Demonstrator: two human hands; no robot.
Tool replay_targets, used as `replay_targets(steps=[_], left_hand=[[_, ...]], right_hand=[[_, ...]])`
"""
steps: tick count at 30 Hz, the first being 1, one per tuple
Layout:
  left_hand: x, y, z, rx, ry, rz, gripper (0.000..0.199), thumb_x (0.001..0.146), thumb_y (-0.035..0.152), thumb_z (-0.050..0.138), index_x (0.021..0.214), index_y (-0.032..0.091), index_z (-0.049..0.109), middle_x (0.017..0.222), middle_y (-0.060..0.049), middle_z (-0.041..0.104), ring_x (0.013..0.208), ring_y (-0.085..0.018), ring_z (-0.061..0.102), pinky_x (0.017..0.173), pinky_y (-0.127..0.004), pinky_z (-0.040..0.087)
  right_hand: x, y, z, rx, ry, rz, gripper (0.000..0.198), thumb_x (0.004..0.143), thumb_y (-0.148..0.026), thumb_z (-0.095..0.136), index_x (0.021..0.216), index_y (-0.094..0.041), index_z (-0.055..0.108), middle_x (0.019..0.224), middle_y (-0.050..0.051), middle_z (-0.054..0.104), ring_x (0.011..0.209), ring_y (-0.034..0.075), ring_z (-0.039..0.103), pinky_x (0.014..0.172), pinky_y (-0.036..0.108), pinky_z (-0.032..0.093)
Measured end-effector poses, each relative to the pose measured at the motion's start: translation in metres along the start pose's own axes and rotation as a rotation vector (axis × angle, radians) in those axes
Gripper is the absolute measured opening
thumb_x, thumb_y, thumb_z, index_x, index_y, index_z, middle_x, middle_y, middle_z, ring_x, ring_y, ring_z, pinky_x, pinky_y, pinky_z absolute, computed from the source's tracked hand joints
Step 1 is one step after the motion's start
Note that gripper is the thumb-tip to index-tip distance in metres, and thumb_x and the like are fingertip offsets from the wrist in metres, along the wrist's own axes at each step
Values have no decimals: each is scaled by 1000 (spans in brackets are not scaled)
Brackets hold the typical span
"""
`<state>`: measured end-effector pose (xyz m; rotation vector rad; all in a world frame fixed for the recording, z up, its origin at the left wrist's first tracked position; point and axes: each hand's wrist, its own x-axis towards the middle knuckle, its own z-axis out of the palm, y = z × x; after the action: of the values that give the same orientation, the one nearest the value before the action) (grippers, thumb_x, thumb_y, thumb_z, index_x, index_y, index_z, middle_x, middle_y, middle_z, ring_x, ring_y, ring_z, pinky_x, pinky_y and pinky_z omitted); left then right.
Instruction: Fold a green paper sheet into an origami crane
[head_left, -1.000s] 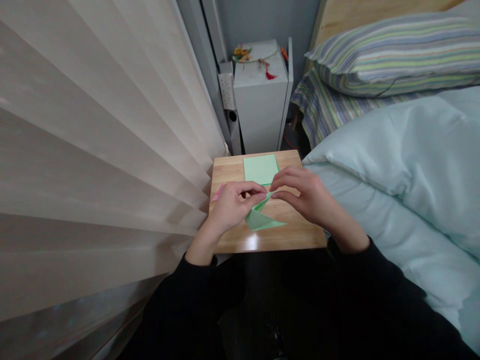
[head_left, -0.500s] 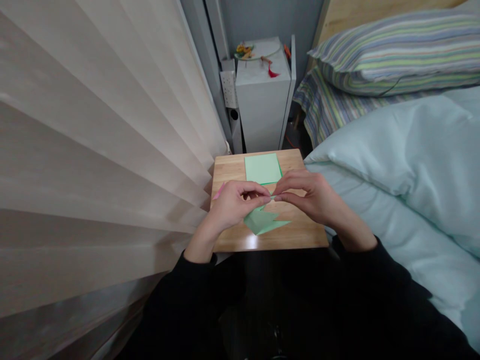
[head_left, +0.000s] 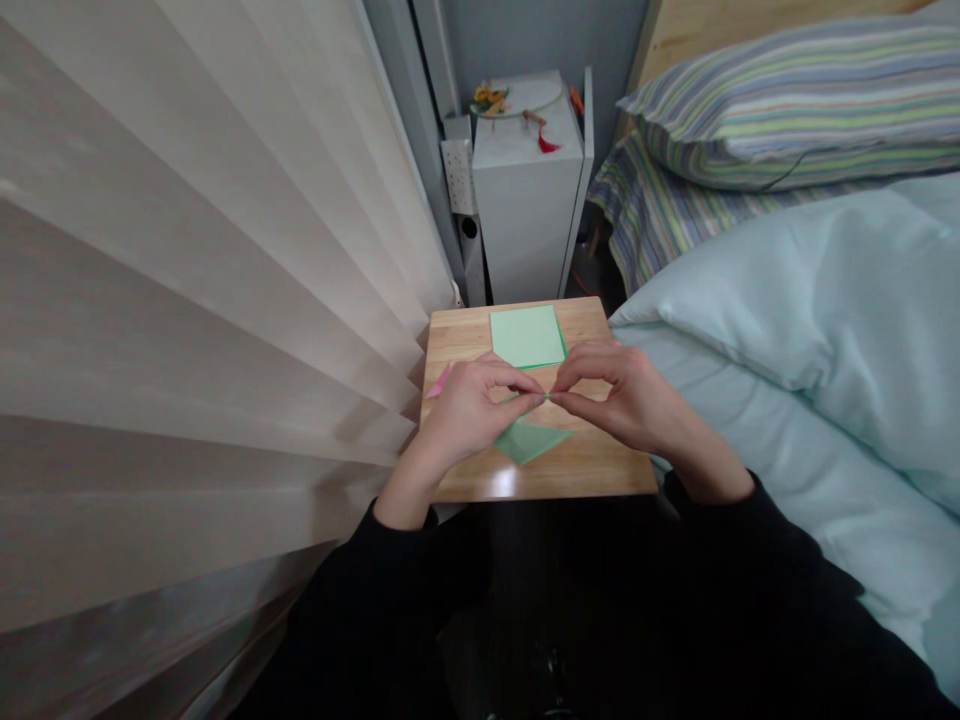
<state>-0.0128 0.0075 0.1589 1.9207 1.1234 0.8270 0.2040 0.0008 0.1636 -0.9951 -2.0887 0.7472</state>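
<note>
In the head view, both hands meet over the small wooden worktop, fingertips nearly touching; the left hand pinches the folded green paper between thumb and fingers; the right hand pinches too, thumb against forefinger, on a tiny bit of the same paper that shows between the two sets of fingertips; the crease there is too small to make out. The folded green paper is over the near half of the worktop, its pointed body slanting out below the left thumb, one tip aimed to the right; part of it is hidden by the left hand.

Just beyond the hands lies a square stack of light green sheets, a darker green edge showing along its right side; a piece of pink paper lies at the left edge, partly behind the left hand.

A pleated curtain runs along the left; past the worktop stands a pale cabinet with a red tassel on top; to the right are a pale blue quilt and a striped pillow.
</note>
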Motion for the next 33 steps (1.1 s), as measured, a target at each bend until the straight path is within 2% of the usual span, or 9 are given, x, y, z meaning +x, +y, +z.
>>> replay_targets(steps=[4, 10, 19, 22, 28, 33], left_hand=[[0, -4, -2, 73, 41, 22, 5, 84, 22, 80, 81, 26, 83, 83, -3, 79, 88, -21, 68, 85, -36, 51], [0, -6, -4, 94, 93, 45, 2, 84, 23, 81, 83, 24, 82, 86, -4, 76, 85, -20, 68, 84, -36, 51], [0, -14, -5, 122, 38, -9, 2, 83, 25, 81, 85, 25, 82, 87, -4, 77, 86, -20, 69, 77, -33, 47], [0, -14, -4, 113, 38, -25, 3, 82, 23, 81, 84, 25, 83, 84, -3, 77, 82, -19, 68, 76, -32, 48], [0, -17, -2, 3, -14, -61, 5, 83, 26, 79, 85, 24, 83, 83, -3, 79, 79, -19, 70, 76, -33, 50], [1, -18, -3, -101, -82, -116, 6, 83, 25, 78, 83, 22, 83, 83, -4, 81, 79, -19, 72, 76, -32, 52]], right_hand=[[-1, 1, -6, -11, 25, 24, 19, 93, -30, 70, 74, -25, 69, 79, 3, 74, 79, 23, 69, 80, 40, 51], [-2, 5, -5, -62, 30, 0, 12, 94, -29, 71, 83, -24, 72, 87, 3, 77, 87, 23, 70, 86, 41, 48], [-5, 9, -10, -242, 13, -45, 18, 97, -29, 71, 80, -22, 70, 85, 3, 76, 88, 23, 67, 90, 42, 35], [-5, 9, -9, -260, 2, -21, 17, 96, -26, 71, 80, -21, 71, 85, 3, 77, 89, 23, 67, 90, 42, 34], [-2, 11, -6, -164, -4, 43, 12, 95, -24, 70, 84, -22, 73, 84, 3, 75, 86, 22, 68, 85, 39, 40], [-1, 9, -5, -77, -31, 94, 18, 93, -24, 69, 76, -21, 69, 74, 2, 71, 75, 20, 65, 74, 35, 44]])
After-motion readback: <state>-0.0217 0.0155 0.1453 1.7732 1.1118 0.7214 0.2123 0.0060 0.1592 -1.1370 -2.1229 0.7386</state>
